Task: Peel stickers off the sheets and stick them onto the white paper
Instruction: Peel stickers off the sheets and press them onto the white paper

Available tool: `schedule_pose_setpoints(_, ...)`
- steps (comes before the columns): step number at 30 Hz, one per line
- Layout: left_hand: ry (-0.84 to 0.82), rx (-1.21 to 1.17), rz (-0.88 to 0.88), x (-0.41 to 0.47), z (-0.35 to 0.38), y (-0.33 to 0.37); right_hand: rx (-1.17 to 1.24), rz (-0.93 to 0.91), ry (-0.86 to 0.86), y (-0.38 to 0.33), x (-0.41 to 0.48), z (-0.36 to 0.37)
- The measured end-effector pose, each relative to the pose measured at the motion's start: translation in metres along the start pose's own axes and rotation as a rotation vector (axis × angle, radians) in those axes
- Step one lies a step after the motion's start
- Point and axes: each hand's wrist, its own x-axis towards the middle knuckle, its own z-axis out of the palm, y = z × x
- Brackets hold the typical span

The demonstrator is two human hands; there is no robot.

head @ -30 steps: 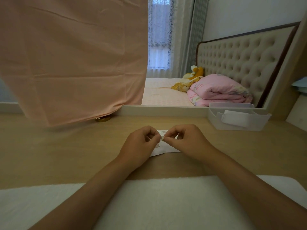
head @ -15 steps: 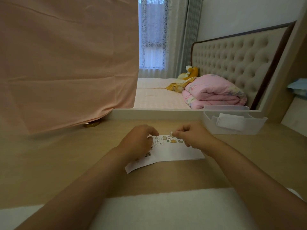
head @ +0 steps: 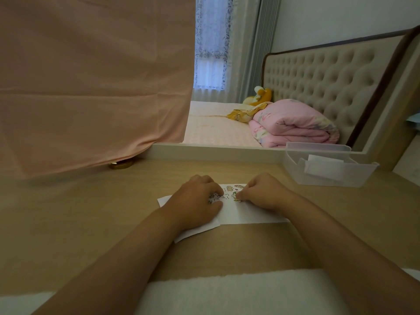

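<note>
A white paper [head: 250,214] lies on the wooden desk between my hands, with several small cartoon stickers [head: 229,188] showing at its far edge. My right hand [head: 266,192] rests on it, its fingertips pinched on a small green-and-yellow sticker [head: 236,197] held against the paper. My left hand [head: 195,201] lies with curled fingers on a tilted white sticker sheet [head: 195,233] that overlaps the paper's left end, and pins it down. Most of that sheet is hidden under the hand.
A clear plastic bin [head: 329,178] holding white paper stands at the back right. A pink cloth [head: 91,87] hangs over the back left, with a gold lid [head: 120,165] under its hem. A white towel [head: 227,292] covers the desk's near edge.
My hands were pinched together over the sheet a second ago. They have parted and come down, and my right hand has brought the small sticker onto the white paper.
</note>
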Motion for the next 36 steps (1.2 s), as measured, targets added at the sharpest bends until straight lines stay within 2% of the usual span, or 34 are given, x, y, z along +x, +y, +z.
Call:
schedule_pose_setpoints(17,-0.013,0.046,-0.005,0.000,-0.001,0.005,-0.203,-0.036,0.122,-0.003,-0.001,0.007)
schedule_pose_setpoints(22,-0.038,0.103,-0.003,0.000,-0.001,0.008,-0.347,-0.022,0.144,-0.010,-0.007,0.004)
schedule_pose_setpoints(26,-0.049,0.145,0.001,-0.002,-0.002,0.011,-0.447,-0.036,0.241,-0.013,-0.017,0.002)
schedule_pose_setpoints(29,-0.066,0.207,0.036,-0.005,-0.002,0.015,-0.386,-0.028,0.231,-0.004,-0.022,0.002)
schedule_pose_setpoints(33,-0.084,0.280,0.069,-0.007,-0.002,0.018,-0.246,-0.120,0.195,0.004,-0.026,-0.003)
schedule_pose_setpoints(36,-0.094,0.290,0.052,-0.007,-0.001,0.019,-0.291,-0.220,0.177,0.004,-0.035,-0.006)
